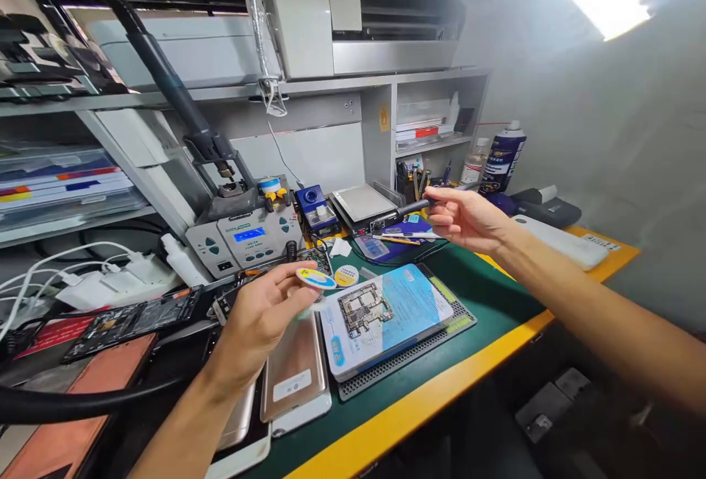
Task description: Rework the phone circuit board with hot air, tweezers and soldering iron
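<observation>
My left hand is closed, with thumb and fingers pinching a small round tin that has a yellow, white and blue label. Right beside it shows a second disc, yellow and white; I cannot tell whether the two touch. Up on the right, my right hand has its fingertips closed at the end of a black pen-like handle, which points left toward the flat metal-topped device. Between and below both hands, a phone circuit board lies on a white and blue box.
A perforated metal plate lies under the box on the green mat. A gold phone back lies left of it. Behind stand a grey rework station, a flat heating plate and a spray can.
</observation>
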The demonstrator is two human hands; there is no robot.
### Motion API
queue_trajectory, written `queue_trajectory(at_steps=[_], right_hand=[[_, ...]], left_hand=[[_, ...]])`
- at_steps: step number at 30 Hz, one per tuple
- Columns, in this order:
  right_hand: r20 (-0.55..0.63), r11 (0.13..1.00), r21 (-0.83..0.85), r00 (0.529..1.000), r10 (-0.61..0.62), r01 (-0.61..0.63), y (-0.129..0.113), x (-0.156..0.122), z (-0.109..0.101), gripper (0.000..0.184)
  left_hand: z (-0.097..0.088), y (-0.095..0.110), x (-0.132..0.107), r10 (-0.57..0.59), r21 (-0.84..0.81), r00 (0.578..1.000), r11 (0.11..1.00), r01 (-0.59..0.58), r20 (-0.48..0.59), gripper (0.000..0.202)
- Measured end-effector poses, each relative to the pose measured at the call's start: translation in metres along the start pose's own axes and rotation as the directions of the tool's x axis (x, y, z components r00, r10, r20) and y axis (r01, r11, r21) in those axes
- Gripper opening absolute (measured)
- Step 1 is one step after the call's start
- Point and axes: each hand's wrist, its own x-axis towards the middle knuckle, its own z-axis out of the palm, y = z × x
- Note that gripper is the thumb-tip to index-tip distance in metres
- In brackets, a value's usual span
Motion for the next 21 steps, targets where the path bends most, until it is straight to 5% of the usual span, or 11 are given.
queue_trajectory(at_steps=[5, 11, 21], right_hand=[[0.217, 0.987, 0.051, 0.966, 0.137, -0.152, 0.007, 0.007, -0.005, 0.026], [0.439, 0.96, 0.004, 0.863, 0.25, -0.28, 0.016, 0.02, 0.008, 0.033], [0.454, 0.96, 0.02, 0.858, 0.242, -0.281, 0.045, 0.002, 0.011, 0.045]], left_hand=[[0.021, 0.005, -0.007, -0.002, 0.068, 1.0, 0.998, 0.001, 0.014, 0.06], [0.025, 0.002, -0.012, -0.014, 0.182, 1.0, 0.983, 0.012, 0.011, 0.061], [0.031, 0.013, 0.005, -0.117, 0.353, 0.988, 0.932, 0.075, 0.098, 0.045]])
